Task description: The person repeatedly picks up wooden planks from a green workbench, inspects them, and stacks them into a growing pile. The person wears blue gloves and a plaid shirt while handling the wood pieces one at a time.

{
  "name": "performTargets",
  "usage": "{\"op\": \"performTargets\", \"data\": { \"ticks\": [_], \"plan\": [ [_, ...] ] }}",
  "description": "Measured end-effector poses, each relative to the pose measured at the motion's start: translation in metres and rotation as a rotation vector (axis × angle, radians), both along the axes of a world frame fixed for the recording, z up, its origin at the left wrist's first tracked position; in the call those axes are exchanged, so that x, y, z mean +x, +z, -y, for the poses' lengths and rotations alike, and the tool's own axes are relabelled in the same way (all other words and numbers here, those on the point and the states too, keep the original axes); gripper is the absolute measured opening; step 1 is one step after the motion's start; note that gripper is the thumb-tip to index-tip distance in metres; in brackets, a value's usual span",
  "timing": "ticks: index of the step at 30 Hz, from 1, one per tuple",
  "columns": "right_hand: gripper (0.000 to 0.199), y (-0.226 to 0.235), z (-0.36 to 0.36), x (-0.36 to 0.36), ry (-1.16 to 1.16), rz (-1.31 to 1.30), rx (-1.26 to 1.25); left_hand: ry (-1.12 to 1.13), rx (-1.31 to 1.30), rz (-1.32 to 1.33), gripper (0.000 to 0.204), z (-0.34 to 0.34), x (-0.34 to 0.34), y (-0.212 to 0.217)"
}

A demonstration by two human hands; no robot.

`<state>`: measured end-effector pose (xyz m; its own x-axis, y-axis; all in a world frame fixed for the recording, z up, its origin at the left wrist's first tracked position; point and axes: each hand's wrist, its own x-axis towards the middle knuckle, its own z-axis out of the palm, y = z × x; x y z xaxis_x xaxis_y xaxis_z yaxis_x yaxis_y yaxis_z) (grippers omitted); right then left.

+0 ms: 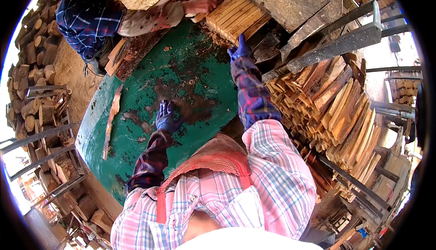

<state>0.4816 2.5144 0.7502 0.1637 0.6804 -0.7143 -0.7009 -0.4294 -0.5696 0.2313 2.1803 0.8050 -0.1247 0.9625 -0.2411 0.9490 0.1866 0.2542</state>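
Pale, fresh-cut wood in a tight block of thin slats (237, 16) sits at the far edge of the worn green metal table (136, 100), hard up against the grey machine housing (290, 0). It looks stiff and light slat by slat, but loose as a bundle and likely splintery, so I'd judge it best gripped across both ends together, or it may fan apart. The person's right hand (240, 49), in a blue glove, reaches toward its near edge, just short of touching; the fingers point forward close together, holding nothing. The left hand (167, 118), also blue-gloved, rests flat on the table with fingers slightly spread, empty. A co-worker's bare hand (200, 5), coming out of a patterned sleeve, lies on the block's far corner. Sawdust is scattered over the tabletop, and a long bark strip (111, 120) lies near the left edge. To the right stands a big stack of split boards (336, 105), and a heavy steel bar (336, 46) slants across just beyond the right hand, crowding that side. Round logs (34, 68) are piled at the left.
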Motion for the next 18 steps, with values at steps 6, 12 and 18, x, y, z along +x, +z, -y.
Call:
{"op": "performTargets", "data": {
  "ticks": [6,12,18],
  "plan": [
    [0.050,0.002,0.017,-0.024,-0.107,0.063,0.111,0.001,0.052,0.023,0.077,0.004,-0.003,0.000],
    [0.036,0.007,0.039,-0.002,0.037,0.161,0.208,-0.047,0.023,0.007,0.082,0.002,-0.007,-0.006],
    [0.033,0.042,0.095,0.002,0.101,0.472,0.232,-0.124,-0.027,-0.047,0.085,-0.003,-0.012,-0.011]
  ]
}}
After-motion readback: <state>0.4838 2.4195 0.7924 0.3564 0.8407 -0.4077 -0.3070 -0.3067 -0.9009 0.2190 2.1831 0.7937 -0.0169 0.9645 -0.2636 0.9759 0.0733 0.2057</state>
